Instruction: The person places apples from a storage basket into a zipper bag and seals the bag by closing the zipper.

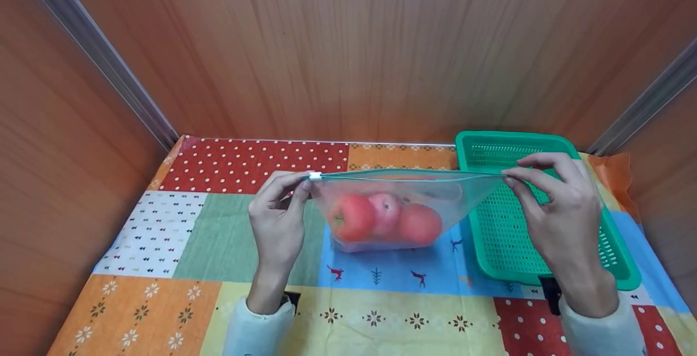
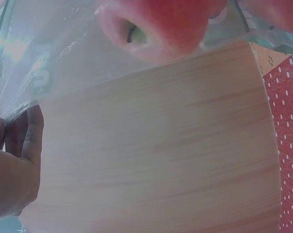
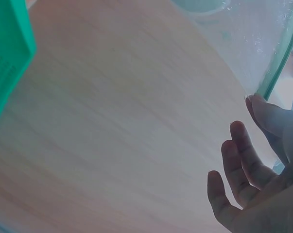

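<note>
A translucent zip bag [image 1: 452,198] with a green-edged top hangs stretched between both hands. Inside it, several red apples [image 1: 354,218] lie bunched at the bottom; one shows its stem [image 2: 136,35] in the left wrist view. My left hand [image 1: 279,214] pinches the bag's top left corner, right at the white slider [image 1: 315,176]. With thumb and index finger my right hand [image 1: 566,203] pinches the top right corner, its other fingers loosely bent in the right wrist view. The slider sits at the left end of the zip strip [image 1: 403,175].
A green plastic basket [image 1: 621,247] with a perforated bottom stands on the right, partly behind the right hand. Patchwork cloth [image 1: 256,236] covers the table. Wood-grain panels [image 1: 370,56] rise at the back and both sides. Some orange cloth [image 1: 615,182] lies at the right edge.
</note>
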`<state>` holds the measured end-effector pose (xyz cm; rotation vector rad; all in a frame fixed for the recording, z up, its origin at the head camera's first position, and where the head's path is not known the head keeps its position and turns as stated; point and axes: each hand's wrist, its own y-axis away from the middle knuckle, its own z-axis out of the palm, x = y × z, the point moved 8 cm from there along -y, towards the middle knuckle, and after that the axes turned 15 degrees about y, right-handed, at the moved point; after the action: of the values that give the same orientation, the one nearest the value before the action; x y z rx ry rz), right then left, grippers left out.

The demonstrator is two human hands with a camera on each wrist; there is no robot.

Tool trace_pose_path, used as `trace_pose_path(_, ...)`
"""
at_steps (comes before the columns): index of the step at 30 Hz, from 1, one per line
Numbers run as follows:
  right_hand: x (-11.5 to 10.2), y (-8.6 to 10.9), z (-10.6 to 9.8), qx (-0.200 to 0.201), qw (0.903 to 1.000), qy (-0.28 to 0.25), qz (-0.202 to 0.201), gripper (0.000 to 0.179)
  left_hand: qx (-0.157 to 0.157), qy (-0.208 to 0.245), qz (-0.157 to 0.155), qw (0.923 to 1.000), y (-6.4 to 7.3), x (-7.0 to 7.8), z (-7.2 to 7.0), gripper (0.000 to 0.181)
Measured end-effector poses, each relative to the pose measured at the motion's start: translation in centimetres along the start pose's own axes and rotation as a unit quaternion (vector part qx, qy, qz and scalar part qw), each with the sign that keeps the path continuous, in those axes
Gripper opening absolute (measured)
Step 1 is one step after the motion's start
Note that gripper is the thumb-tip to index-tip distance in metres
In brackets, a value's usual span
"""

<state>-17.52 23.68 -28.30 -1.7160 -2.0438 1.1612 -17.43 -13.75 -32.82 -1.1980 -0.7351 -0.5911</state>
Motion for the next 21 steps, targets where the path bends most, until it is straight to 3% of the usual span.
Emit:
trace_pose_path(16,0.3,-0.9,-0.7,-0.014,0.9999,0.009,0.003,0.029,-0.003,0.006,-0.004,1.0,-0.7,1.0,1.0,0.018)
trace_pose_path(21,0.4,-1.1,-0.5,-0.024,0.9996,0.013,0.006,0.029,0.005,0.002,-0.025,0.9997,-0.8,0.7,0.9,0.017)
